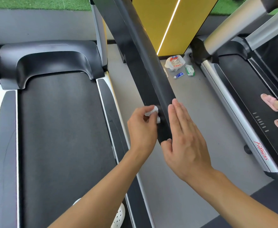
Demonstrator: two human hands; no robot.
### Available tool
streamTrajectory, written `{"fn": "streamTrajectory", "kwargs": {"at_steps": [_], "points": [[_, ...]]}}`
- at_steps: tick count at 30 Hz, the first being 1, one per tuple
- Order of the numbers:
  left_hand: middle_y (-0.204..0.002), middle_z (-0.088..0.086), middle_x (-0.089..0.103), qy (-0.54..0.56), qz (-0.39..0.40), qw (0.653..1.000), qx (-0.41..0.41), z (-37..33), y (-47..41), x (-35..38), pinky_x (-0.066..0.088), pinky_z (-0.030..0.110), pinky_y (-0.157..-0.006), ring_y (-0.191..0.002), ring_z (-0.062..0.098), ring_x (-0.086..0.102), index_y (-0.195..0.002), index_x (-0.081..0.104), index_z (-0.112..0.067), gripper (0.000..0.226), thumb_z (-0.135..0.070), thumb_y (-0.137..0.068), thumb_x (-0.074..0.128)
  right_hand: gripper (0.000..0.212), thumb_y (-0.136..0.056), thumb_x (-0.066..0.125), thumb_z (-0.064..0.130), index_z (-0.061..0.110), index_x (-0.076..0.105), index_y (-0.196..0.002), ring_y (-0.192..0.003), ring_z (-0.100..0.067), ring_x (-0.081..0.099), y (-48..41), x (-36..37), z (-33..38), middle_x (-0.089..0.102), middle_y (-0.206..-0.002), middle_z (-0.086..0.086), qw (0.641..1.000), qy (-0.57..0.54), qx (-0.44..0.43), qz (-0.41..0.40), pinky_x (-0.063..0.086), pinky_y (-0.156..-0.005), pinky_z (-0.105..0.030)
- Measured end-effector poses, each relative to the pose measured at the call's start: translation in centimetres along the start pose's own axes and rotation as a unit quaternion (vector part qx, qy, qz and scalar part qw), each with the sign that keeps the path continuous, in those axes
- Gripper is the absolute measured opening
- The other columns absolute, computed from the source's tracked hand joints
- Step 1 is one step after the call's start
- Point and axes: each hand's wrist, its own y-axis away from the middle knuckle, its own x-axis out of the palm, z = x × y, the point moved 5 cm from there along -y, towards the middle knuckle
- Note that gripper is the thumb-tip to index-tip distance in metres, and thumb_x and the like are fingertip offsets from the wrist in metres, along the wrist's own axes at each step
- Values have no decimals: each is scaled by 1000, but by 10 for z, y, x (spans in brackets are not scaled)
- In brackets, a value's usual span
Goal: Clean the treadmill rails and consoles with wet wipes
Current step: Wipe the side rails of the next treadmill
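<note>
Foot: a white perforated clog (pixel 118 214) sits at the bottom edge, right by the black treadmill belt (pixel 60 137).
Left hand: the left hand (pixel 142 129) has its fingers curled and pinched round a crumpled white wet wipe (pixel 153 111), pushing it onto the left face of the rail.
Right hand: the right hand (pixel 186 145) is flat, with straight fingers held together along the rail's right face. The thumb is tucked under the rail's near end, so it's bracing rather than gripping.
Rail: the long black matte handrail (pixel 144 63) slopes up and away between both hands. The wipe is touching it close to the near end.
Progress: my guess is most of the rail further up is not done yet.
Floor stash: well beyond the hands there's a green-and-white wipe pack (pixel 190 70), a white plastic bag (pixel 175 63) and a small blue tube (pixel 179 75), lying close together on the grey floor.
Next door: a second treadmill (pixel 243 129) has someone's pink slippers (pixel 269 102) on its deck.
Risk 1: the wipe is balled up small, so it could miss strips of the rail or just smear grime around.
Risk 2: it could pop out of that pinch on a long stroke and drop to the floor.
Risk 3: fresh wipes are out of reach, so swapping means stepping off.
</note>
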Motion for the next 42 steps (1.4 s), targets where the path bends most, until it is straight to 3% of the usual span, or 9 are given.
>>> {"fn": "streamTrajectory", "kwargs": {"at_steps": [5, 9, 12, 17, 20, 25, 30, 34, 42], "points": [[-91, -2, 71, -21, 10, 998, 53, -12, 10, 0, 58, 29, -78, -80, 11, 71, -91, 63, -39, 32, -8, -95, 64, 75, -82, 25, 25, 6, 17, -154, -151, -22, 14, 0, 0, -1, 15, -163, -9, 1000, -14, 3, 0, 35, -114, -45], [-88, -2, 71, -25, -1, 998, 62, -12, 7, -3, 60, 40, -79, -82, 14, 71, -89, 63, -42, 33, -9, -95, 65, 75, -82, 23, 27, 6, 19, -154, -150, -23, 15, 0, -1, 0, 16, -163, -9, 1000, -16, 2, 3, 30, -117, -46], [-88, -6, 70, -34, 17, 997, 73, -12, 22, 0, 60, 38, -78, -80, 12, 71, -89, 63, -44, 35, -9, -95, 66, 73, -85, 26, 26, 8, 16, -155, -151, -21, 13, 14, -4, -1, 14, -164, -8, 1000, -15, 15, 15, 25, -119, -50], [-91, -6, 72, -32, 12, 999, 31, -2, 11, -2, 60, 40, -82, -86, 13, 70, -98, 69, -31, 14, -18, -96, 64, 86, -80, 49, 20, 6, 10, -156, -151, -23, 8, 39, -1, 1, 7, -164, -10, 998, 22, 27, 46, 23, -119, -52], [-88, -8, 72, -49, 51, 997, 39, 2, 23, -1, 60, 37, -82, -84, 11, 71, -97, 68, -33, 16, -18, -96, 64, 94, -76, 57, 18, 5, 9, -155, -152, -23, 5, 38, -1, 1, 5, -164, -10, 998, 18, 30, 61, 20, -120, -49], [-81, -4, 73, -66, 40, 997, 13, 10, 12, -4, 60, 38, -82, -81, 12, 71, -101, 73, -18, 13, -20, -97, 61, 100, -74, 57, 14, 8, 0, -156, -152, -21, -3, 38, -2, 3, -5, -165, -6, 995, 22, 37, 91, 16, -121, -46], [-75, -3, 71, -67, 68, 995, 18, 18, 22, -3, 61, 33, -78, -74, 12, 71, -87, 68, -28, 20, -16, -99, 59, 101, -76, 59, 13, 9, -2, -156, -152, -20, -5, 38, -4, 4, -7, -165, -5, 994, 20, 43, 97, 15, -122, -44], [-74, -6, 71, -74, 54, 995, -29, 35, 20, -3, 61, 29, -76, -75, 13, 72, -102, 71, -15, 15, -14, -99, 57, 101, -77, 58, 13, 10, -5, -156, -151, -19, -9, 39, -4, 4, -10, -164, -4, 994, 12, 44, 102, 13, -122, -43], [-74, 0, 72, -65, 74, 994, -57, 44, 40, -2, 58, 20, -67, -70, 15, 71, -98, 70, -17, 12, -13, -99, 59, 100, -80, 57, 12, 11, -8, -155, -150, -18, -13, 38, -6, 4, -14, -164, -3, 993, 2, 46, 110, 10, -123, -41]]}}
